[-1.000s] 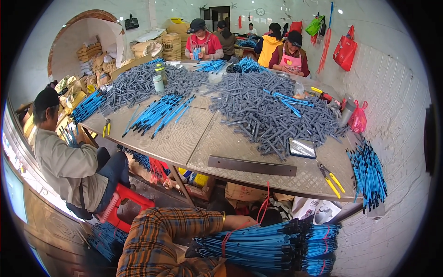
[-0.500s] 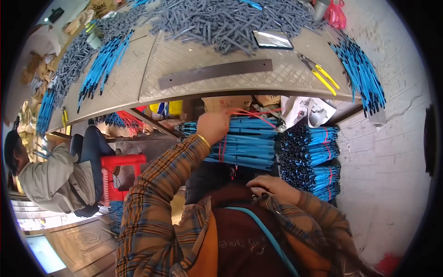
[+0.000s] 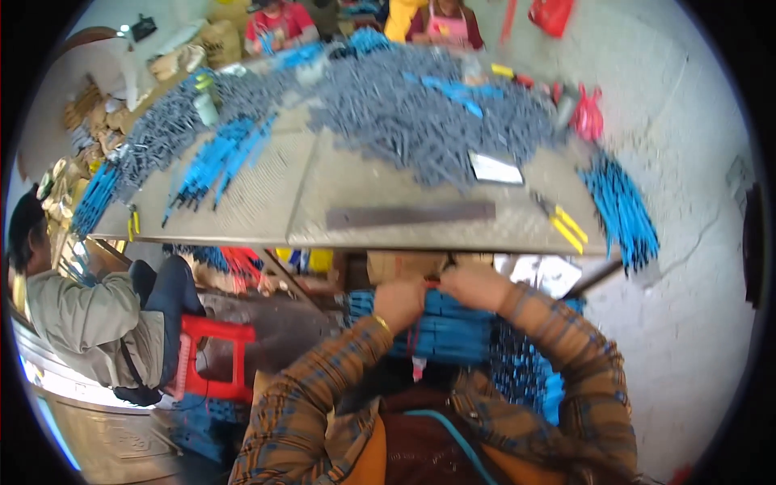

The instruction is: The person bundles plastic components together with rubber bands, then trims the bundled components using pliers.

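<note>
A bundle of thin blue rods lies below the table's near edge, in front of my body. Over its far side my left hand is closed, and a short piece of red tie string runs from it to my right hand. My right hand is closed too, with its fingertips hidden against the string. Both hands are close together at the top of the bundle. More stacked rod bundles with dark ends lie to the right, partly behind my right sleeve.
The table bears a heap of grey pieces, blue rods, a flat metal bar, yellow-handled pliers and a phone-like slab. A person sits left beside a red stool. Other people are across the table.
My right hand has come up from near my body to join my left hand at the red string. The view has tilted up, showing people across the table.
</note>
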{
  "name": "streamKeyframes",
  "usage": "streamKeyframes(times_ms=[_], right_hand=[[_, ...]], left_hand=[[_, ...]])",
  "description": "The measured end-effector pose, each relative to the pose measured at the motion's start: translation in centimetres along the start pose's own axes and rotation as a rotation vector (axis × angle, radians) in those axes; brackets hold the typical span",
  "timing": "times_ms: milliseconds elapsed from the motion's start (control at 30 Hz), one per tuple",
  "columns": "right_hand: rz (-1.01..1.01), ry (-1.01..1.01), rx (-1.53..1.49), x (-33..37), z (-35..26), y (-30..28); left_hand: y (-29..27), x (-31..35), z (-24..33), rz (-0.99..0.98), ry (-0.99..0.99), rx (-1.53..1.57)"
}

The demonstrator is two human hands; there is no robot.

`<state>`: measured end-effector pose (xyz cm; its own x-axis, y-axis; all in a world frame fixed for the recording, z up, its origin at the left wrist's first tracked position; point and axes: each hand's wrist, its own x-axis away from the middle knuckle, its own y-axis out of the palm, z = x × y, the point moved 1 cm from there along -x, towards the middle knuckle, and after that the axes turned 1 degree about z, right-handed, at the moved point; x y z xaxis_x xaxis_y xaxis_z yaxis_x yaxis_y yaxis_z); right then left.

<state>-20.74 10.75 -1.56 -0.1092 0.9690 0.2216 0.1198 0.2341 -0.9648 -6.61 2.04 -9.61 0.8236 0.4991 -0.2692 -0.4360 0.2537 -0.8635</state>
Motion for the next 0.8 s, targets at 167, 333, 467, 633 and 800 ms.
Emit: streamKeyframes(times_ms=[167,333,467,633,800], right_hand=[[0.016,0.073,-0.83,0.0,0.7,0.7],[0.368,-0.08,-1.053,-1.9,-3.1,-0.3],[0.556,0.135,-1.867,-3.5,-3.5,2.5],[0.839,0.248,-2.249,-2.9,-4.9,2.8],[0.819,0.266,-2.243,-2.5,-7.9,3.0]], left_hand=[[-0.9,0.3,0.5,-0.066,-0.025,0.019],[-0.8,0.7,0.0,-0.027,-0.013,0.06],[-0.6,0.5,-0.4,-0.022,-0.022,0.052],[-1.7,1.7,-0.2,-0.023,-0.033,0.13],[-0.9,1.8,-0.8,0.03,-0.14,0.25]])
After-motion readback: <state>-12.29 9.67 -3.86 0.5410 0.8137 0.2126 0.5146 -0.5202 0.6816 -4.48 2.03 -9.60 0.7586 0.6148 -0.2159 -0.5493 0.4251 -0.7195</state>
